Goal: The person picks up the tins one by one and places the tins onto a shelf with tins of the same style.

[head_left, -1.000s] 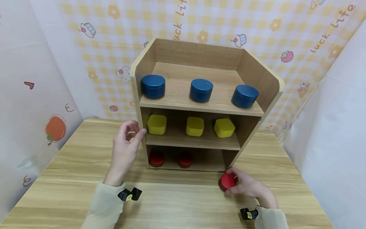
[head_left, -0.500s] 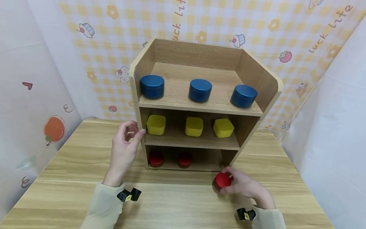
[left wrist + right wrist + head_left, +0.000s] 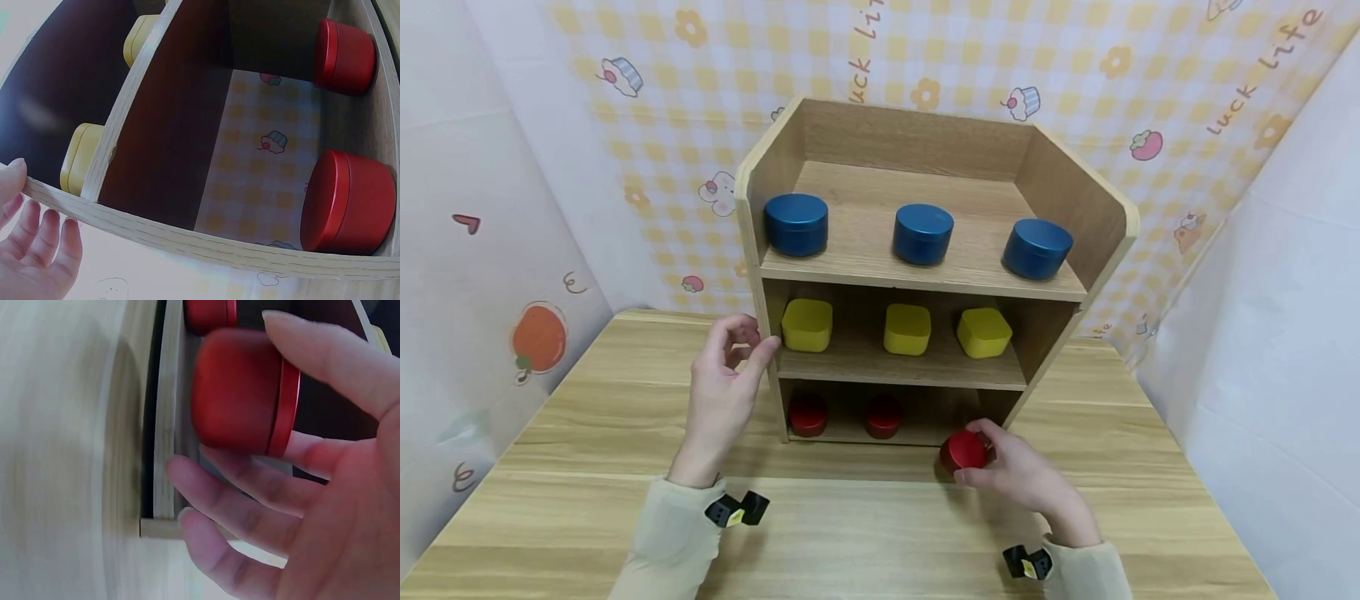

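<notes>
My right hand [image 3: 1018, 471] grips a round red tin [image 3: 963, 451] between thumb and fingers, just in front of the bottom shelf's right end. In the right wrist view the held tin [image 3: 240, 394] is tilted, its lid rim towards the palm. My left hand [image 3: 722, 396] pinches the left side panel of the wooden shelf unit [image 3: 895, 379], thumb at its front edge in the left wrist view. Two more red tins, the left one [image 3: 808, 415] and the middle one [image 3: 883, 417], stand on the bottom shelf.
On the middle shelf stand three yellow square tins, the middle one [image 3: 907, 329] among them. Three blue round tins, including the centre one [image 3: 922, 234], line the top shelf. A wooden table [image 3: 850, 533] lies beneath; a patterned cloth [image 3: 685, 125] hangs behind.
My right hand has carried the red tin left and towards the bottom shelf's front edge. My left hand keeps its place on the side panel.
</notes>
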Tool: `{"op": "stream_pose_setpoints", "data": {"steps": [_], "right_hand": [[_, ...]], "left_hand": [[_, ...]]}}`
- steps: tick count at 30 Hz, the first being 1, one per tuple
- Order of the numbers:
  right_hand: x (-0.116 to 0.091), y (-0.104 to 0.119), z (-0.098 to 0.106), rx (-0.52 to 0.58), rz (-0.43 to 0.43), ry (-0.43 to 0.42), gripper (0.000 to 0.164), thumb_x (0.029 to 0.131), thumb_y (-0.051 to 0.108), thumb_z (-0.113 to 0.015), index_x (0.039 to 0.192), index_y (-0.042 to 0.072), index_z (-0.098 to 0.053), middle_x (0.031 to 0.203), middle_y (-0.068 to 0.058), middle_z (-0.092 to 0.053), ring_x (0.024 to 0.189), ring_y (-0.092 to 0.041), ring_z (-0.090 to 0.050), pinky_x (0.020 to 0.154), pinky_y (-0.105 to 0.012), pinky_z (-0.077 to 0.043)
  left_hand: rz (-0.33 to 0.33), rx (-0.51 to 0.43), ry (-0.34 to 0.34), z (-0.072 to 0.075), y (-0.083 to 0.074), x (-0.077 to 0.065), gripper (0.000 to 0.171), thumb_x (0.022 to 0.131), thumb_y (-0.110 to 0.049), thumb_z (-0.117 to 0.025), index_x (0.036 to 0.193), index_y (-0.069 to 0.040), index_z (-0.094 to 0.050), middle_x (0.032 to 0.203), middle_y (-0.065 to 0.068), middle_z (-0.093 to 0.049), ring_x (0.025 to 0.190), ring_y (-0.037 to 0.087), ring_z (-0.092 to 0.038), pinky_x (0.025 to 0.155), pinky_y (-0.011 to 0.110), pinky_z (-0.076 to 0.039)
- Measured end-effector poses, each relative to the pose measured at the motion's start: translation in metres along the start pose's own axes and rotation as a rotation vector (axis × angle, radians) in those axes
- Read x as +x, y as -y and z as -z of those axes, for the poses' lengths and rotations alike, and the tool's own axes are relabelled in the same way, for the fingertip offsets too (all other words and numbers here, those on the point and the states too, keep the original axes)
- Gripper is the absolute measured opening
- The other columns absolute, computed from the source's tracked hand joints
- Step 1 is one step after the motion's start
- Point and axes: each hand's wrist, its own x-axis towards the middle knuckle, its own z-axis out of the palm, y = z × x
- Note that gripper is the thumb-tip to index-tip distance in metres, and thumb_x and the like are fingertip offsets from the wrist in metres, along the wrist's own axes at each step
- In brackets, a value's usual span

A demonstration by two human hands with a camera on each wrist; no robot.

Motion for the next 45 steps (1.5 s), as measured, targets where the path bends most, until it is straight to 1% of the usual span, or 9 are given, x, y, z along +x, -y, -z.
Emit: {"op": "stream_pose_setpoints", "data": {"steps": [5,10,15,19,24,30,33,39,45], "right_hand": [[0.006,0.004,-0.008,-0.022,-0.015,-0.107,0.063,0.077,0.026,-0.084,0.126,0.001,-0.052,0.096,-0.004,-0.064,0.084,-0.016,-0.059,0.073,-0.034,-0.050],[0.012,0.010,-0.016,-0.063,-0.069,-0.225,0.063,0.080,0.024,-0.081,0.130,-0.001,-0.052,0.108,-0.010,-0.064,0.093,-0.020,-0.061,0.079,-0.039,-0.051],[0.018,0.013,-0.022,-0.130,-0.088,-0.280,0.065,0.084,0.020,-0.077,0.135,-0.006,-0.049,0.120,-0.022,-0.060,0.103,-0.032,-0.061,0.085,-0.047,-0.051],[0.024,0.015,-0.026,-0.164,-0.095,-0.308,0.064,0.085,0.020,-0.075,0.137,-0.007,-0.047,0.123,-0.026,-0.058,0.110,-0.039,-0.058,0.090,-0.051,-0.048],[0.031,0.017,-0.028,-0.182,-0.109,-0.325,0.064,0.085,0.021,-0.075,0.136,-0.007,-0.048,0.122,-0.027,-0.059,0.112,-0.041,-0.057,0.092,-0.052,-0.046],[0.039,0.019,-0.026,-0.190,-0.152,-0.304,0.067,0.086,0.023,-0.075,0.138,-0.007,-0.046,0.122,-0.028,-0.058,0.111,-0.042,-0.056,0.091,-0.053,-0.046],[0.040,0.018,-0.025,-0.198,-0.165,-0.291,0.067,0.086,0.022,-0.074,0.139,-0.008,-0.045,0.123,-0.029,-0.058,0.113,-0.043,-0.055,0.093,-0.054,-0.045],[0.040,0.015,-0.024,-0.198,-0.166,-0.292,0.064,0.086,0.020,-0.073,0.137,-0.008,-0.047,0.117,-0.029,-0.060,0.108,-0.043,-0.058,0.090,-0.054,-0.046],[0.041,0.013,-0.025,-0.180,-0.217,-0.271,0.070,0.088,0.024,-0.072,0.141,-0.008,-0.041,0.122,-0.031,-0.057,0.112,-0.044,-0.056,0.091,-0.054,-0.046]], "left_hand": [[0.001,-0.002,-0.002,0.001,0.000,0.000,0.024,0.092,-0.003,-0.067,0.112,0.003,-0.054,0.094,0.004,-0.053,0.089,0.016,-0.054,0.081,0.024,-0.045],[-0.003,-0.005,0.000,0.001,0.001,0.001,0.025,0.092,-0.003,-0.067,0.112,0.003,-0.053,0.094,0.004,-0.053,0.089,0.016,-0.054,0.081,0.024,-0.045],[-0.002,-0.014,0.003,0.000,0.002,0.000,0.024,0.092,-0.002,-0.067,0.111,0.004,-0.053,0.094,0.004,-0.053,0.089,0.017,-0.054,0.081,0.024,-0.045],[-0.002,-0.017,0.006,-0.002,0.002,0.000,0.025,0.092,-0.003,-0.067,0.111,0.004,-0.053,0.094,0.005,-0.053,0.089,0.017,-0.054,0.081,0.024,-0.045],[-0.002,-0.014,0.009,-0.002,0.002,0.000,0.025,0.092,-0.004,-0.067,0.111,0.003,-0.054,0.094,0.005,-0.053,0.089,0.017,-0.054,0.081,0.023,-0.045],[-0.003,-0.012,0.001,0.000,0.002,0.000,0.024,0.092,-0.003,-0.067,0.111,0.003,-0.053,0.094,0.005,-0.052,0.090,0.017,-0.054,0.081,0.023,-0.045],[-0.004,-0.014,-0.004,0.001,0.001,0.000,0.024,0.092,-0.003,-0.067,0.111,0.004,-0.053,0.094,0.005,-0.052,0.090,0.017,-0.054,0.081,0.023,-0.046],[-0.007,-0.012,-0.001,0.001,0.001,0.000,0.024,0.092,-0.003,-0.067,0.111,0.003,-0.054,0.094,0.005,-0.053,0.090,0.017,-0.054,0.081,0.024,-0.045],[-0.004,-0.009,0.002,0.000,0.000,0.000,0.024,0.092,-0.003,-0.067,0.111,0.003,-0.054,0.094,0.004,-0.053,0.090,0.016,-0.054,0.081,0.023,-0.045]]}}
